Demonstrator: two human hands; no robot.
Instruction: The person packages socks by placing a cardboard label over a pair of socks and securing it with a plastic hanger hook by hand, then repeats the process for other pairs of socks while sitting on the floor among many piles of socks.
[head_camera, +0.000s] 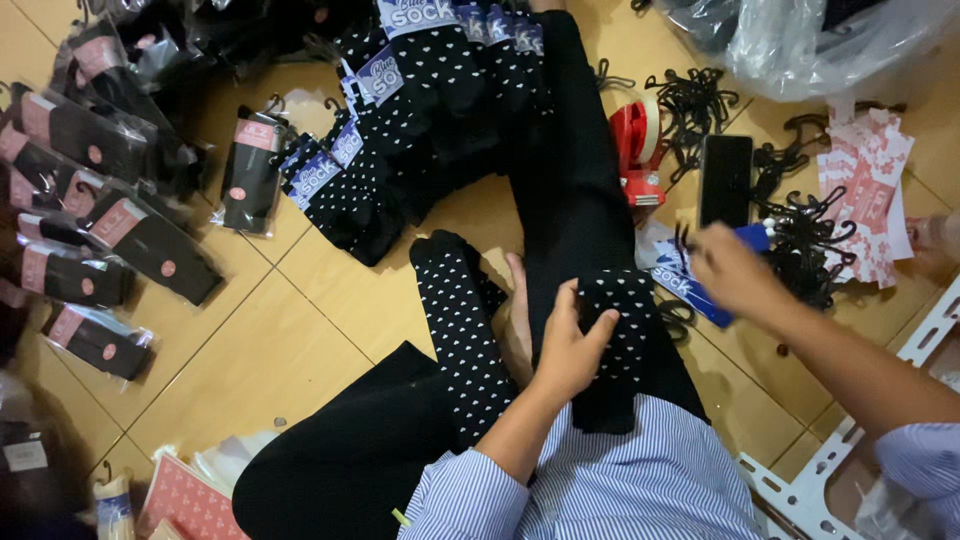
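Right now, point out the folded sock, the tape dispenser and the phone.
folded sock (622, 312), head view, on its dotted top part.
tape dispenser (634, 150), head view, on its red body.
phone (726, 180), head view, middle of its dark screen.

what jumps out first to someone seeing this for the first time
Black socks with white dots: the left hand presses one on the person's lap at centre, and another lies just to its left. The right hand reaches for blue paper labels on the floor at right, near a red tape dispenser. Bagged black socks line the left side.
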